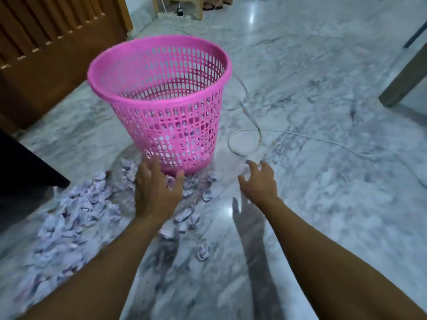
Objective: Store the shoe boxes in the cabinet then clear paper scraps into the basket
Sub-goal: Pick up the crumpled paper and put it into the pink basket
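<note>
A pink perforated plastic basket [161, 98] stands upright on the marble floor, with a few paper scraps showing through its lower wall. Crumpled white-and-purple paper scraps [76, 218] lie in a long heap on the floor at the lower left, and several more lie scattered just in front of the basket. My left hand [154, 190] hovers over the scraps at the basket's base, fingers spread, holding nothing. My right hand [260, 181] is to the right of the basket above bare floor, fingers apart and empty. No shoe box is in view.
A wooden slatted cabinet door [46, 42] fills the upper left. A dark furniture corner [25, 167] juts in at the left. A white cable [247, 135] loops on the floor right of the basket. A wooden leg [406, 82] stands at the right edge.
</note>
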